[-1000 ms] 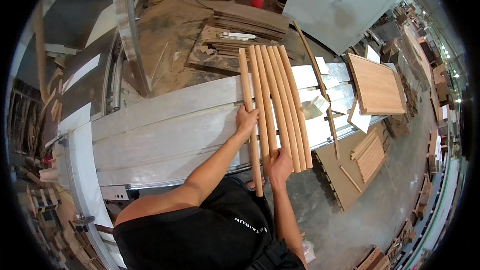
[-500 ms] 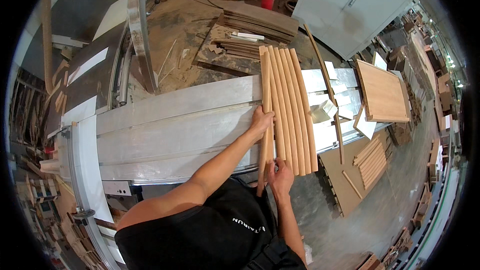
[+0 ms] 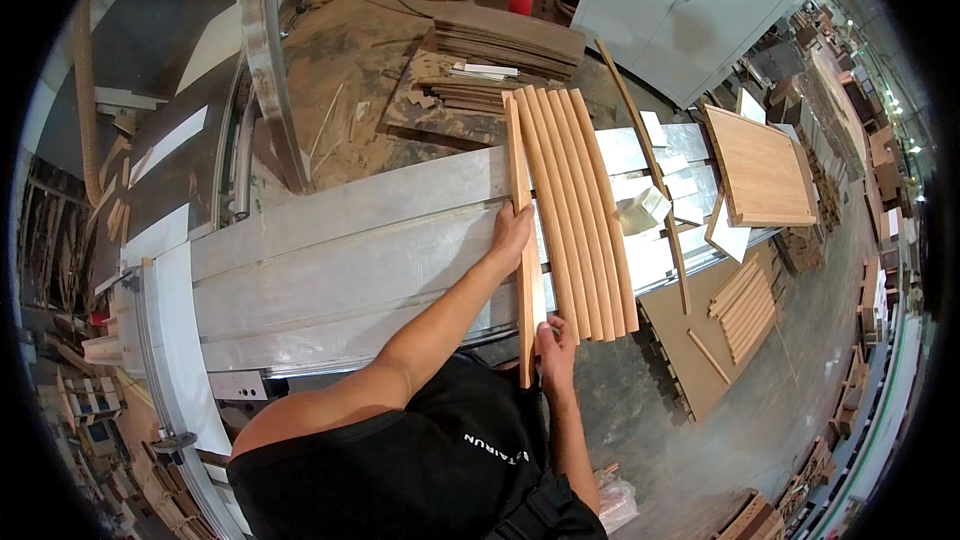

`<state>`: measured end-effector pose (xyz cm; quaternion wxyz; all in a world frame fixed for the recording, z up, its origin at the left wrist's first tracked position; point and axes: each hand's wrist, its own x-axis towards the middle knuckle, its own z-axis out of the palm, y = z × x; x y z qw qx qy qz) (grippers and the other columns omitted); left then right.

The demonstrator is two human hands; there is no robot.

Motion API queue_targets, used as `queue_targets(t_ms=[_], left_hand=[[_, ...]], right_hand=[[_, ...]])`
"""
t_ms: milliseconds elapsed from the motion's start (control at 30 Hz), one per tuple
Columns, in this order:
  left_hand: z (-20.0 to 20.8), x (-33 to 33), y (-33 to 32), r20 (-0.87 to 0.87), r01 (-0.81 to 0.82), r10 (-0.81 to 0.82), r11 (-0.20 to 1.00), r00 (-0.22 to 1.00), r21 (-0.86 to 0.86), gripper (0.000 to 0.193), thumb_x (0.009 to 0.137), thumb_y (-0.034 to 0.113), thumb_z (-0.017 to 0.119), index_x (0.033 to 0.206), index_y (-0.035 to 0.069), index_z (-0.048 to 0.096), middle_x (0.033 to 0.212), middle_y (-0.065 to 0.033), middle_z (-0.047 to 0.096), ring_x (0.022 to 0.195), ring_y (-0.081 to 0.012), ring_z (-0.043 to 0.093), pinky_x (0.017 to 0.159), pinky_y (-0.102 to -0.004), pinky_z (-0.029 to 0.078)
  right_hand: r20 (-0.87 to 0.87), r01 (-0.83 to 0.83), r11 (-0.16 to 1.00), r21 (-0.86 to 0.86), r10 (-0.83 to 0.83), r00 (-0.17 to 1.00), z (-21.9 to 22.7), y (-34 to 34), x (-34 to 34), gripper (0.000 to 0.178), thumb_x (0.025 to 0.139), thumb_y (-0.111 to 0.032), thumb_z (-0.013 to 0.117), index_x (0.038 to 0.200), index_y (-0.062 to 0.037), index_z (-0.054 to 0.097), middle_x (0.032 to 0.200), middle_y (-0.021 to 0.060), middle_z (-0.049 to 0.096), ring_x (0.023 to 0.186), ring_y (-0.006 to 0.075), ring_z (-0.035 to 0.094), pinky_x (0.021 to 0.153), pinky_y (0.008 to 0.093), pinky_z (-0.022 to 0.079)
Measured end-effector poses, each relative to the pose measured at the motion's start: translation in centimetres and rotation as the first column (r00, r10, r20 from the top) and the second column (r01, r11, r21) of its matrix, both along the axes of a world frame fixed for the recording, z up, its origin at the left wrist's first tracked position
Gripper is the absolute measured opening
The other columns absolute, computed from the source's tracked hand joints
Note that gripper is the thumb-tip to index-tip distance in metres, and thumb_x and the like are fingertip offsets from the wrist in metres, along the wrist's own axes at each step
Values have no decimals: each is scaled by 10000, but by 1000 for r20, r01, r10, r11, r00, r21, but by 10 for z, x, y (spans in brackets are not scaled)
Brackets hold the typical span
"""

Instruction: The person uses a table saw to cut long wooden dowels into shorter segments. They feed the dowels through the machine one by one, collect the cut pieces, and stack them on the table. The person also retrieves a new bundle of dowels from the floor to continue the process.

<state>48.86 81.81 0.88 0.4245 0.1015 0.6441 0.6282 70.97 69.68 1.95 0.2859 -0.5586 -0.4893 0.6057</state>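
A long, narrow wooden strip (image 3: 526, 305) lies lengthwise away from me, its near end jutting past the edge of the metal table (image 3: 340, 280). My left hand (image 3: 511, 236) is closed around its middle from the left side. Lower down, my right hand (image 3: 556, 352) has its fingers curled at the strip's right edge, close to the near end; its grip is partly hidden. Immediately right of the strip, several rounded wooden mouldings (image 3: 583, 220) lie side by side across the table. A narrow gap, widening toward me, separates them from the strip.
White blocks (image 3: 645, 210) and a long dark bar (image 3: 660, 180) lie right of the mouldings, before a wooden panel (image 3: 762, 168). More strips rest on a low board (image 3: 690, 350) at the right. Beyond the table are stacked boards (image 3: 510, 45), a grey cabinet (image 3: 690, 0) and a metal post (image 3: 268, 70).
The strip has shifted left, away from the row of mouldings, and a gap now shows between them. Both hands have moved slightly left with it. The whole view has shifted a little.
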Motion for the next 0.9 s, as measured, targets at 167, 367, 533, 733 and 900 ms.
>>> queue_targets(t_ms=[167,367,533,733,900], left_hand=[[-7,-15,1,40,-82,82,997,996,-11,258,951,158,575,1106,-47,596,1010,-162,661,914,-240,601,812,-401,480],[-10,-11,6,0,-98,98,992,995,-76,278,934,168,596,1112,-45,613,1073,-184,673,973,-274,623,840,-410,488],[-22,-16,12,-141,-115,94,982,985,-151,304,892,162,619,1113,-45,623,1088,-215,690,1031,-334,649,870,-431,503],[-22,-22,8,-86,1,-10,995,996,-96,295,861,49,605,1137,-50,567,1018,-183,658,862,-255,653,745,-409,565],[-13,-19,2,-108,65,-71,996,992,-56,299,855,86,687,1117,-53,644,1030,-140,694,896,-218,653,798,-355,527]], right_hand=[[-108,-76,972,-221,53,993,27,-1,-4,288,935,-216,692,1128,-16,617,795,16,638,606,94,562,496,256,439],[101,-66,998,0,66,993,13,-7,5,317,948,-238,677,1085,48,670,784,23,649,652,74,548,562,244,433],[182,73,986,148,-99,978,12,-10,3,354,951,-263,656,1079,66,685,786,67,682,689,124,621,610,281,490],[442,-84,977,195,-11,897,37,-18,4,353,892,-238,676,1119,32,685,944,198,735,883,302,729,786,383,555],[547,-133,939,316,-66,834,34,-23,12,253,890,-213,672,1064,-31,694,968,218,697,893,385,687,790,463,543]])
